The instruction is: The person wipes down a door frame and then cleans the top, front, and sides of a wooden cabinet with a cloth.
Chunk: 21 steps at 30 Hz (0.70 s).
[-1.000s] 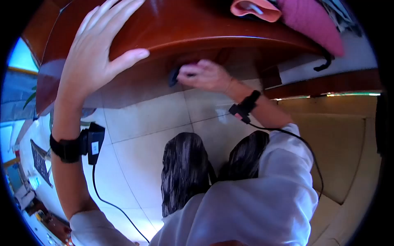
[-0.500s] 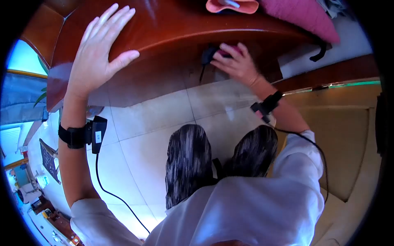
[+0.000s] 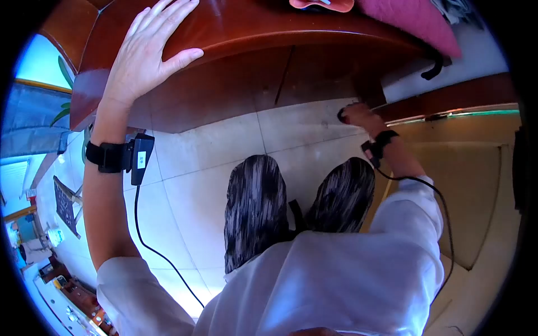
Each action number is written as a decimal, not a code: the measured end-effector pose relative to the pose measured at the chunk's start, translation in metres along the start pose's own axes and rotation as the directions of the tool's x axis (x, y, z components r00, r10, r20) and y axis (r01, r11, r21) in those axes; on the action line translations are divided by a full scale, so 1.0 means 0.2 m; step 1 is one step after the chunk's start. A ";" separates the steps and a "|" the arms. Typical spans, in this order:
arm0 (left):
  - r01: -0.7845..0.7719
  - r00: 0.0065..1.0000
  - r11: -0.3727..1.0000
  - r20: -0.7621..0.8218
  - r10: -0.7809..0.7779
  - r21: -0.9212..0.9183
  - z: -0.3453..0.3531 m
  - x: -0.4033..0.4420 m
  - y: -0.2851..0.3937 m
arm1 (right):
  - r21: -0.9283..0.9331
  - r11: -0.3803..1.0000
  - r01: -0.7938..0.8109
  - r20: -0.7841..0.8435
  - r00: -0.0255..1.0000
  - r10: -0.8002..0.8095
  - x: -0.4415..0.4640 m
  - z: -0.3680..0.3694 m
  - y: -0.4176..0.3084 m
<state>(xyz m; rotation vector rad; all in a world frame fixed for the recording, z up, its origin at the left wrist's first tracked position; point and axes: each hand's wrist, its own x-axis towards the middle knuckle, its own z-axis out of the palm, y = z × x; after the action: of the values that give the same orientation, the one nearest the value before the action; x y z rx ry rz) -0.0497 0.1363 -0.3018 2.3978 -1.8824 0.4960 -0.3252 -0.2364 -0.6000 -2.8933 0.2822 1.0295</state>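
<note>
My left hand (image 3: pixel 137 73) lies flat with fingers spread on the glossy red-brown wooden surface (image 3: pixel 241 22), near its curved front edge. My right hand (image 3: pixel 363 116) is down low by the floor tiles, close to the right end of the wooden front. Its fingers are curled around a small dark object (image 3: pixel 342 115), mostly covered by the hand, whose kind I cannot make out. Both wrists wear black straps; a black box (image 3: pixel 142 159) with a cable sits on the left one.
On the wooden top are an orange item (image 3: pixel 322 5) and a pink cushion-like thing (image 3: pixel 412 25). A black curved hook-like piece (image 3: pixel 433 68) juts out below the cushion. My knees (image 3: pixel 256 196) are over the tiled floor. A yellowish panel (image 3: pixel 448 185) stands at right.
My right hand has moved right and down from the wooden front, carrying the dark object. The left hand stays flat on the wood; the view has shifted slightly.
</note>
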 end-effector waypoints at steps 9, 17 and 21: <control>-0.003 0.981 0.989 -0.190 0.031 0.147 0.12 -0.02 -0.09 | 0.748 -0.640 0.177 -0.061 0.978 0.198 -0.59 -0.51 -0.60; 0.019 0.994 1.000 -0.104 -0.020 -0.014 -0.04 -0.02 0.00 | 0.735 -0.566 0.372 -0.265 0.927 0.265 -0.56 -0.62 -0.72; 0.015 0.992 1.000 -0.125 -0.017 -0.018 -0.02 -0.01 -0.01 | 0.676 -0.622 0.395 -0.125 0.894 0.431 -0.28 -0.34 -0.61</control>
<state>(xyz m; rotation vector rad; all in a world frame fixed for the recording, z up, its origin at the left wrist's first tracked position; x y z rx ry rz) -0.0494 0.1391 -0.2975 2.3112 -1.8068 0.6111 -0.3020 -0.1162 -0.5123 -0.8386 0.7733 -0.3688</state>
